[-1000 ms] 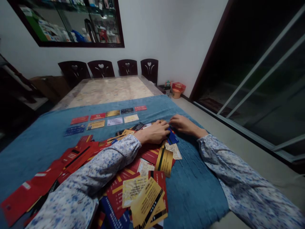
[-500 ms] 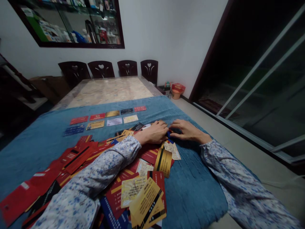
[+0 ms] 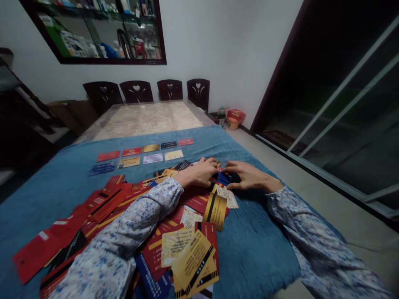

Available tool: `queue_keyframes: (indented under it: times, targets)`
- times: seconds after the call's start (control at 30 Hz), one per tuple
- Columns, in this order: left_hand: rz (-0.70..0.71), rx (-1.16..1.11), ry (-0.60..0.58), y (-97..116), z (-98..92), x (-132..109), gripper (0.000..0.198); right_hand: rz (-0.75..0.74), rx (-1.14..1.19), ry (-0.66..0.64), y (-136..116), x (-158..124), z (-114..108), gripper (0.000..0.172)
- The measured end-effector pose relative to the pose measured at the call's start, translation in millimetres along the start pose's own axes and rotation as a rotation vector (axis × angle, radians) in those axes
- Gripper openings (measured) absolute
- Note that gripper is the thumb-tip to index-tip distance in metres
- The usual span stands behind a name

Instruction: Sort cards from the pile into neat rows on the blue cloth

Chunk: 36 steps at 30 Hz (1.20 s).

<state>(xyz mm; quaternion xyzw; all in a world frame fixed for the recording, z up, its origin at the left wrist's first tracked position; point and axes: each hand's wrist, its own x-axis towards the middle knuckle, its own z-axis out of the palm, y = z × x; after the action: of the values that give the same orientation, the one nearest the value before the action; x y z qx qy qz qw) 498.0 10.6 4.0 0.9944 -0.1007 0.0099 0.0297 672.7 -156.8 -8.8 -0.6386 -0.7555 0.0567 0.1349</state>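
Blue card point(image 3: 223, 178) is being pinched between the left hand point(image 3: 199, 174) and the right hand point(image 3: 249, 177); loose cards point(image 3: 183, 249) are being covered by the left sleeve point(image 3: 137, 224), neat rows point(image 3: 144, 154) beyond.

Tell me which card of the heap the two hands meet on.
The dark blue card at the heap's far right edge: left hand and right hand both touch it. Its neighbours are red, gold or cream.

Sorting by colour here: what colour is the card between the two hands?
The card is dark blue; head view.
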Motion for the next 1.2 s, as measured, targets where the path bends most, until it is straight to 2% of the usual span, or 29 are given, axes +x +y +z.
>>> queue_keyframes:
  times: [0.13, 0.3, 0.47, 0.63, 0.8, 0.93, 1.2]
  targets:
    - [0.021, 0.001, -0.017, -0.1, -1.9, -0.6, 0.017, -0.014, 0.018, -0.001, 0.7, -0.3, 0.7, 0.057]
    - [0.036, 0.009, -0.037, 1.0, -5.5, -2.9, 0.013, -0.016, 0.040, -0.018, -1.0, -0.3, -0.6, 0.042]
    - [0.082, 0.013, 0.007, 2.4, -4.6, -6.7, 0.009, -0.009, 0.044, -0.026, -7.1, -0.3, -5.2, 0.032]
    - [0.100, 0.034, 0.029, 4.9, -5.2, -8.3, 0.013, -0.016, 0.086, -0.009, -7.7, -3.4, -9.4, 0.023]
    - [0.092, -0.096, 0.056, 1.8, -8.0, -4.8, 0.021, 0.008, 0.181, 0.044, -4.8, -8.3, -13.7, 0.024]
    - [0.084, -0.152, 0.123, -0.2, -9.2, -2.1, 0.027, 0.014, 0.245, 0.117, -4.9, -10.2, -17.0, 0.026]
    - [0.015, -0.113, 0.178, -3.4, -5.9, 2.7, 0.025, 0.032, 0.164, 0.193, 4.1, -9.0, -9.7, 0.027]
